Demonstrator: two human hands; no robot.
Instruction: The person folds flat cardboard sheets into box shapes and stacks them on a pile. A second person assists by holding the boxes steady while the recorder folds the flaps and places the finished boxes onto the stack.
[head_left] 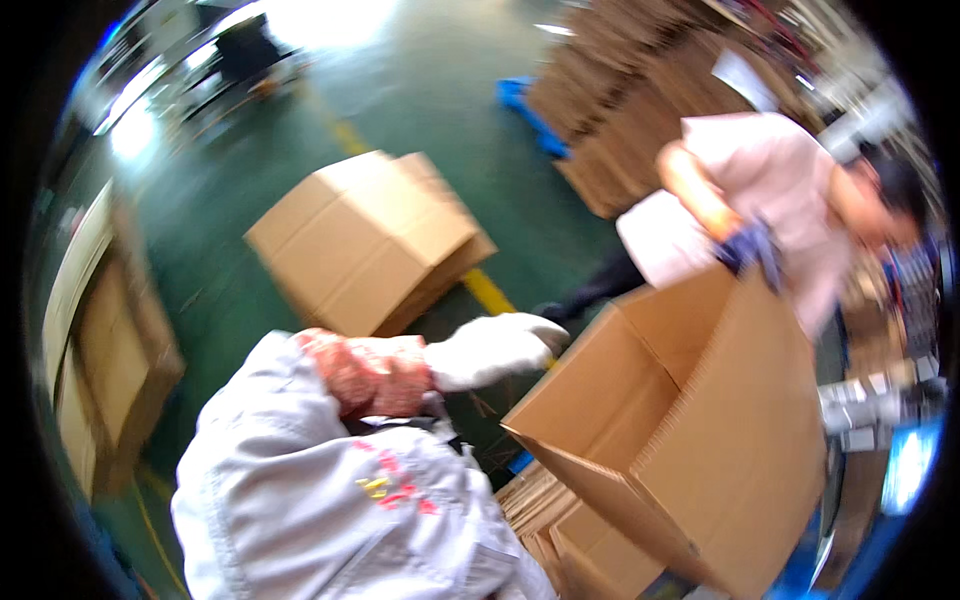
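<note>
My left hand (pixel 490 350), in a white glove below a red patterned sleeve cover, reaches rightward with nothing visible in it. Its fingers look stretched out, though motion smears them. Just to its right a large brown carton (pixel 740 440) stands tilted, its open top showing the inside; a small gap appears between glove and carton. Another person's hand (pixel 750 250), in a dark blue glove, is at the carton's far upper edge. My right hand is out of view. Beyond my left arm, another brown carton (pixel 370 240) sits on the green floor.
Flattened cartons (pixel 535 500) lie stacked under the large carton. More flat cardboard (pixel 640 100) is piled by a blue pallet (pixel 530 115) at the far right. Cardboard (pixel 115 350) stands at the left. The co-worker (pixel 760 180) bends over on the right, near a lit screen (pixel 910 465).
</note>
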